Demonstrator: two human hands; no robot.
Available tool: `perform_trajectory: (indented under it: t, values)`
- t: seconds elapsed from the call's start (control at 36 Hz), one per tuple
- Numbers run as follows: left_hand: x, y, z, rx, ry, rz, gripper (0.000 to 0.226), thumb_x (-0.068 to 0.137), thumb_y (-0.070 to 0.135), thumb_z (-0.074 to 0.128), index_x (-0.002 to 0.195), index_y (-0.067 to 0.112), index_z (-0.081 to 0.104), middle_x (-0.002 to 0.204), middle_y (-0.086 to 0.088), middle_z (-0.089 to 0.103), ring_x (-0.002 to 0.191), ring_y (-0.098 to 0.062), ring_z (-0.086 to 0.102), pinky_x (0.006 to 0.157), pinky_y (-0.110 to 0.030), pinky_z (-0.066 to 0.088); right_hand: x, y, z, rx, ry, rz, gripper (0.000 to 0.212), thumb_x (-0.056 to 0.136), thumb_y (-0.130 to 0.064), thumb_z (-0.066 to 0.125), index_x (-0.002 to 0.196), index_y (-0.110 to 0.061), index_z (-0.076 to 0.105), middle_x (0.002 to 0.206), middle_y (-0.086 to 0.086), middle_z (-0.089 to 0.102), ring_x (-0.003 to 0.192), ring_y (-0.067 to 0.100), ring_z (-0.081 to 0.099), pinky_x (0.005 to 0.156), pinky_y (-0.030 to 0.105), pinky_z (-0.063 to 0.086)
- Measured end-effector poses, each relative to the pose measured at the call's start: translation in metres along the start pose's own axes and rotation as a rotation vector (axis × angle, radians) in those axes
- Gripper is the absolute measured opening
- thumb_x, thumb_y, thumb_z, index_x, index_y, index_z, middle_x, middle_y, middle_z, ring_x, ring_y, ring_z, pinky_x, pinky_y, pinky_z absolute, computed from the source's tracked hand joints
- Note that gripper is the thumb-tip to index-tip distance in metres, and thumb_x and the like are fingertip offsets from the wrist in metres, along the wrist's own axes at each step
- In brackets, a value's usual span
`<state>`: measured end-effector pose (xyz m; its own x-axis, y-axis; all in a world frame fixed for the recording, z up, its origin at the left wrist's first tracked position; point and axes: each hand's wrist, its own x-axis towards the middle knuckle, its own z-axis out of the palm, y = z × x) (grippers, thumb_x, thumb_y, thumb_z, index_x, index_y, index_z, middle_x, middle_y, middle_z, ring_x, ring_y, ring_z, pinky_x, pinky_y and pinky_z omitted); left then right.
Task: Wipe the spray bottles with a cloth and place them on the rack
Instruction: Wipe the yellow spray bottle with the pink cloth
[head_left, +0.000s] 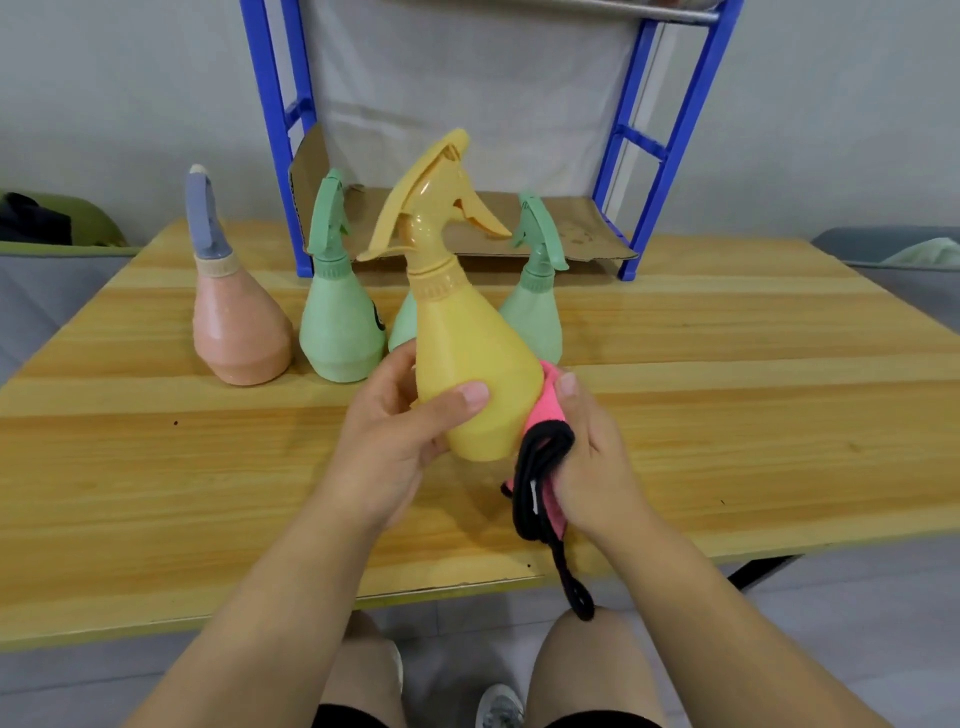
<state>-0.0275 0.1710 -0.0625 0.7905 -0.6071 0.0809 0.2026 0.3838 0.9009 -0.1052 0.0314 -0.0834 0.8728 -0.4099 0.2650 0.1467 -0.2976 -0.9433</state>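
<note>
Yellow plastic spray bottle (470, 353) is held tilted above the wooden table (727, 405), left hand (395, 436) curled round its base. Right hand (592, 457) pinches a pink, black-edged cloth (543, 457) against its side, before the blue metal rack (670, 140).

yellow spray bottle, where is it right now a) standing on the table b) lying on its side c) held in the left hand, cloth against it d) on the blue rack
C: the left hand grips the yellow spray bottle above the table while the right hand presses the pink cloth to its side.
</note>
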Motion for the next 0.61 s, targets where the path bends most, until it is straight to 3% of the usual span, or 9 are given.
perform_trajectory:
  t: [0.06,0.11,0.17,0.28,0.39,0.5,0.61]
  values:
    - [0.002,0.001,0.005,0.035,0.026,0.013,0.070,0.049,0.028,0.080,0.115,0.019,0.058,0.106,-0.002,0.070,0.094,-0.019,0.070,0.067,-0.031,0.057,-0.001,0.001,-0.008,-0.112,0.008,-0.018,0.053,0.095,-0.055,0.025,0.124,-0.024,0.058,0.111,-0.005,0.067,0.109,0.009,0.060,0.098,0.039,0.046]
    - [0.005,-0.001,0.008,0.119,0.046,0.031,0.068,0.047,0.032,0.081,0.111,0.025,0.059,0.103,0.002,0.070,0.092,-0.016,0.070,0.067,-0.029,0.056,-0.003,-0.001,-0.017,-0.184,0.010,-0.035,0.036,0.098,-0.046,0.027,0.113,-0.038,0.059,0.106,-0.011,0.068,0.103,0.002,0.060,0.091,0.024,0.046]
    - [0.007,-0.005,0.010,0.221,0.059,0.053,0.068,0.046,0.037,0.081,0.110,0.028,0.060,0.105,0.002,0.069,0.094,-0.015,0.069,0.069,-0.029,0.056,-0.006,-0.004,-0.028,-0.267,-0.003,-0.045,0.027,0.098,-0.043,0.031,0.103,-0.045,0.057,0.099,-0.013,0.068,0.094,0.001,0.061,0.081,0.017,0.046]
    - [0.012,-0.018,0.016,0.368,0.072,0.076,0.066,0.047,0.044,0.081,0.109,0.033,0.062,0.106,0.005,0.069,0.098,-0.013,0.066,0.076,-0.031,0.056,-0.013,-0.005,-0.051,-0.401,0.014,-0.026,0.032,0.094,-0.050,0.036,0.108,-0.035,0.061,0.101,-0.015,0.066,0.098,0.001,0.058,0.083,0.020,0.045]
    - [0.016,-0.032,0.024,0.520,0.079,0.053,0.077,0.044,0.051,0.080,0.115,0.031,0.059,0.107,0.011,0.068,0.101,-0.008,0.063,0.079,-0.029,0.054,-0.017,-0.003,-0.075,-0.490,0.055,0.039,0.024,0.098,-0.033,0.045,0.114,-0.028,0.062,0.108,-0.015,0.063,0.102,-0.001,0.055,0.085,0.018,0.042]
    - [0.019,-0.043,0.036,0.619,0.070,0.033,0.064,0.043,0.052,0.080,0.102,0.044,0.057,0.102,0.020,0.066,0.096,0.000,0.061,0.074,-0.021,0.050,-0.023,-0.006,-0.094,-0.541,0.092,0.085,0.023,0.097,-0.030,0.046,0.115,-0.028,0.061,0.109,-0.014,0.062,0.103,0.003,0.055,0.086,0.022,0.043]
    - [0.025,-0.055,0.047,0.668,0.053,-0.003,0.066,0.046,0.050,0.083,0.106,0.042,0.058,0.105,0.018,0.066,0.097,-0.001,0.062,0.080,-0.029,0.053,-0.026,-0.005,-0.110,-0.592,0.111,0.122,0.026,0.097,-0.032,0.047,0.120,-0.028,0.058,0.111,-0.014,0.059,0.104,0.005,0.052,0.086,0.022,0.041]
